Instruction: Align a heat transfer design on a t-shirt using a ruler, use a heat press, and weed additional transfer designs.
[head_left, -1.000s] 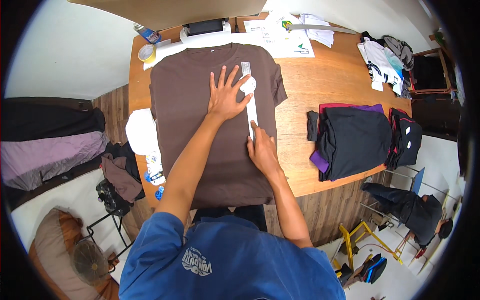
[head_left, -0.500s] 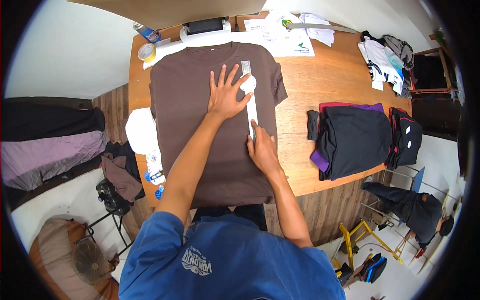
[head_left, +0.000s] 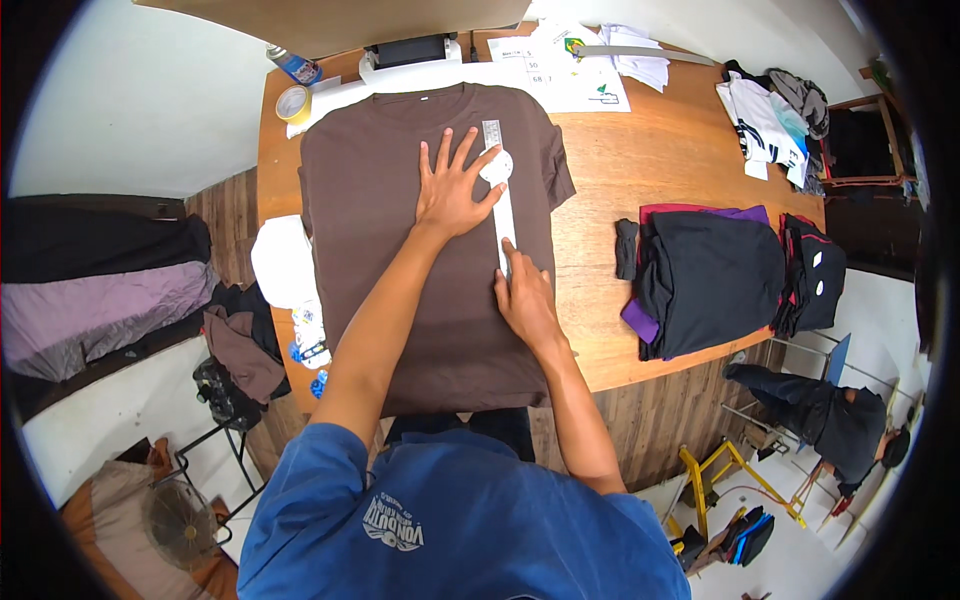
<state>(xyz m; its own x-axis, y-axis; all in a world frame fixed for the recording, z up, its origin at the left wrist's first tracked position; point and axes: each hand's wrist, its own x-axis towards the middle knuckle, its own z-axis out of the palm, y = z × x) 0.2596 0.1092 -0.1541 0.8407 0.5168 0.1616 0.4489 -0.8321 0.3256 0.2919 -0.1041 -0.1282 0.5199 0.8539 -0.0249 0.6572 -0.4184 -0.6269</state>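
A dark brown T-shirt [head_left: 400, 320] lies spread on the wooden table, its neckline at the far side. Along its right side runs a narrow ruler [head_left: 504, 220], pale along most of its length and greyish at the far end. A small round white piece [head_left: 497, 170] sits at the ruler, partly under my fingers. My left hand [head_left: 456, 192] is open, lying flat on the shirt with fingers spread; its forefinger and thumb reach the white piece and ruler. My right hand [head_left: 528, 300] holds the ruler's near end, forefinger stretched along it and thumb at its edge.
Folded dark clothes [head_left: 710, 285] are stacked on the table's right. Printed papers [head_left: 570, 85], yellow tape [head_left: 293, 104] and a spray can [head_left: 294, 66] lie along the far side. White cloth [head_left: 283, 262] is beside the shirt. Another person [head_left: 835, 425] is at the lower right.
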